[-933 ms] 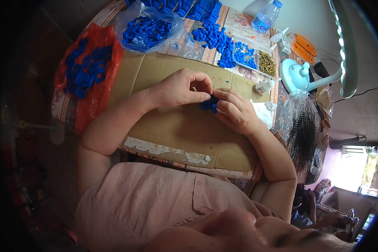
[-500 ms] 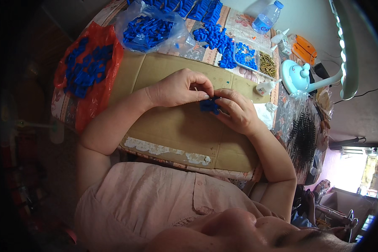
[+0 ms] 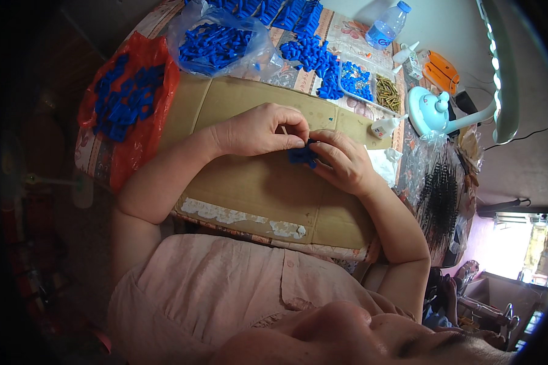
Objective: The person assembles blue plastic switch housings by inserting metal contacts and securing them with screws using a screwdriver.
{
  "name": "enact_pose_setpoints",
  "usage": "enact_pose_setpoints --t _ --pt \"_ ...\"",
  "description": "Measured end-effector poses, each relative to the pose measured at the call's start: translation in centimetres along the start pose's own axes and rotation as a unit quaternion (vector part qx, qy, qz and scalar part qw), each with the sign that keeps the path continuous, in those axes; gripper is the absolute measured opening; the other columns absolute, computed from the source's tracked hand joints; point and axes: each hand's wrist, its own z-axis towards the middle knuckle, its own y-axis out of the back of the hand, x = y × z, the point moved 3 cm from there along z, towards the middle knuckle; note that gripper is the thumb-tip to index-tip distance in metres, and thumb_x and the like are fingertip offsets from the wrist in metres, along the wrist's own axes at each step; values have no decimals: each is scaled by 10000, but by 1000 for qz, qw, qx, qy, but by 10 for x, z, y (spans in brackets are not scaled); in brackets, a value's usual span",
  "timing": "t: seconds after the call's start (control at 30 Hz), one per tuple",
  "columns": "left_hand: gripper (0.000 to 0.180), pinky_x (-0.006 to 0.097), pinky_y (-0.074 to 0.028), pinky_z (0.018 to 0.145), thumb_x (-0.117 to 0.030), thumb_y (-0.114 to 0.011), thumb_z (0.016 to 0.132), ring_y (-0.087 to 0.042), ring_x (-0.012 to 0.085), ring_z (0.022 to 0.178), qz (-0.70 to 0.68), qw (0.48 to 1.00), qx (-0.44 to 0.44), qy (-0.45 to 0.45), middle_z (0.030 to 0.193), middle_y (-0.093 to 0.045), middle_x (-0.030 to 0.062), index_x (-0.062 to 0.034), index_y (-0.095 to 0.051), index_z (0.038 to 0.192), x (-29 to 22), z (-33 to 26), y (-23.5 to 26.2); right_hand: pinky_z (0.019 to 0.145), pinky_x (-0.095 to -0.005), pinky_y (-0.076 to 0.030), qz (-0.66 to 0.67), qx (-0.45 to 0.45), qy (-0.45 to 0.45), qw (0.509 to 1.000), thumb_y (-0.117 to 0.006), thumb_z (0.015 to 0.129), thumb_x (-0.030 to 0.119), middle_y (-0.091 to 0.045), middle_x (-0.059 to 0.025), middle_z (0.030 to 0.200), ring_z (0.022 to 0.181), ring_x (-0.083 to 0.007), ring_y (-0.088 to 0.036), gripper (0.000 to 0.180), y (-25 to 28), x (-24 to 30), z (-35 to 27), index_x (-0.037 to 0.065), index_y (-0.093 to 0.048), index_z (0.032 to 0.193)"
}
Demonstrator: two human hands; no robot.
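Observation:
A small blue plastic part [image 3: 301,156] is held above the cardboard sheet [image 3: 256,188], in the fingers of my right hand [image 3: 345,159]. My left hand [image 3: 268,126] is closed in a pinch, thumb and forefinger meeting at the upper edge of that part. Whatever sits between those left fingertips is too small and too covered to make out. Both hands nearly touch each other over the middle of the cardboard.
Blue pieces fill a red bag [image 3: 161,91] on the left and a clear bag [image 3: 216,45] behind. A tray [image 3: 371,100] holds small blue pieces and brass-coloured screws. At right stand a small white bottle [image 3: 383,128], a pale-blue lamp [image 3: 426,112] and black strips [image 3: 439,201].
The blue part has shifted very slightly to the left between my fingers. Otherwise both hands keep the same place and grip.

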Motion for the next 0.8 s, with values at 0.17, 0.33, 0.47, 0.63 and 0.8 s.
enact_pose_setpoints --t 0.17,0.33,0.47,0.63,0.8 --pt "52 288 -474 787 -28 -613 871 -573 135 871 16 1000 5 -23 912 -604 44 -9 -611 920 -3 1 1 669 -354 -545 0 -2 -6 1000 -763 674 92 -611 -135 1086 895 -280 -646 429 1 0 0 14 -588 1058" --pt "58 278 -484 793 -24 -610 874 -577 127 873 2 1000 -2 -21 916 -605 42 -7 -614 930 -2 0 0 677 -357 -547 -2 -13 0 1000 -764 675 91 -612 -135 1085 902 -284 -647 425 2 1 3 10 -590 1055" --pt "116 279 -497 778 -73 -631 866 -595 126 845 -25 1000 -9 14 915 -639 52 -1 -639 956 2 0 1 677 -356 -547 3 -11 -3 1000 -765 680 92 -612 -133 1081 900 -283 -646 422 2 1 2 9 -590 1055" --pt "113 281 -499 776 -68 -628 864 -595 127 843 -29 1000 -4 10 916 -641 52 -2 -640 955 3 0 0 673 -352 -546 3 -4 -8 1000 -768 683 97 -612 -130 1071 893 -280 -645 424 1 1 2 8 -591 1058" --pt "107 290 -495 774 -61 -623 860 -591 136 841 -10 1000 -6 -10 911 -642 53 -10 -640 952 2 0 0 668 -350 -544 15 -9 -4 1000 -769 681 101 -612 -127 1065 891 -277 -644 423 1 1 3 3 -595 1054"
